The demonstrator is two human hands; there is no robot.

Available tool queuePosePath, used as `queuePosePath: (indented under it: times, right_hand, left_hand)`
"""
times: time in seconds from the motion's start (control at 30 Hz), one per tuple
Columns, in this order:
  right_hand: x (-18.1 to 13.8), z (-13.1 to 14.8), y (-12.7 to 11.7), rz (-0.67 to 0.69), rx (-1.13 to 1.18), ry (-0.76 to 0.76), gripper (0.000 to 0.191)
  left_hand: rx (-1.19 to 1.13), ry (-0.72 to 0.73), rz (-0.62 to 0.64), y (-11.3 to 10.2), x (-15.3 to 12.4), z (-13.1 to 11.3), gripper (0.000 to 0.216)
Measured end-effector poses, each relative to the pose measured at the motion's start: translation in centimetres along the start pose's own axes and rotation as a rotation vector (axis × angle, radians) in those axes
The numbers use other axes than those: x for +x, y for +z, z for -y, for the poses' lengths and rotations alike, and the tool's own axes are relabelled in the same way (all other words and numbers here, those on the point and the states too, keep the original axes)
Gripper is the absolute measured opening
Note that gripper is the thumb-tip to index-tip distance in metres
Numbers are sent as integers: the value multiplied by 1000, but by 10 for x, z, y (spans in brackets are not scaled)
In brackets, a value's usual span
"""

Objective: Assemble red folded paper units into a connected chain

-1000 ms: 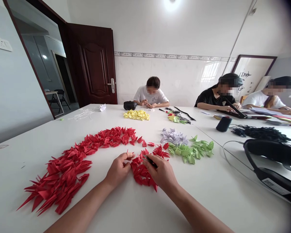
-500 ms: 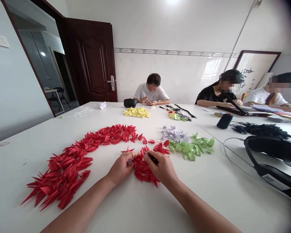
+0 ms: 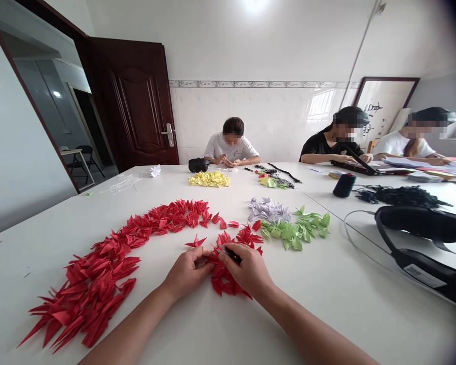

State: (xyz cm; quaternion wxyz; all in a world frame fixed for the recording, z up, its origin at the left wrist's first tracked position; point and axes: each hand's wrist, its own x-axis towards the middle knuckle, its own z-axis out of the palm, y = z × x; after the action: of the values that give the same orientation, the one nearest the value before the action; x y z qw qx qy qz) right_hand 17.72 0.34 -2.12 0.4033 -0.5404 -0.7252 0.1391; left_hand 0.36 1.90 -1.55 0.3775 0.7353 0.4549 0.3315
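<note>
My left hand [image 3: 186,271] is closed in a pinch at the left side of a small heap of red folded-paper cranes [image 3: 224,286]. A red folded piece seems to be between its fingertips, partly hidden. Across from it, my right hand [image 3: 251,268] is wrapped round a small black-handled tool [image 3: 232,253] with a thin pale tip; its exact kind is unclear. The tip points at the left fingertips, and the two hands nearly meet. A single red crane [image 3: 196,242] lies just above my left hand. Part of the heap is hidden under my right hand.
A long curved pile of red cranes [image 3: 102,253] covers the left. Purple cranes [image 3: 269,209], green cranes [image 3: 296,230] and yellow cranes [image 3: 210,179] lie farther off. A black headset [image 3: 414,248] and a dark thread spool [image 3: 344,185] are at right. Three people sit opposite.
The view has shifted slightly, so the scene sits a little farther left. My left index finger has curled more, and both hands stay over the red heap.
</note>
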Motion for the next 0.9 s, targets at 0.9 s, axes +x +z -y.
queuePosePath:
  times: [0.9]
  right_hand:
    - [0, 0, -1, 11, 10, 0, 24]
  left_hand:
    - [-54, -47, -107, 1, 2, 5, 34]
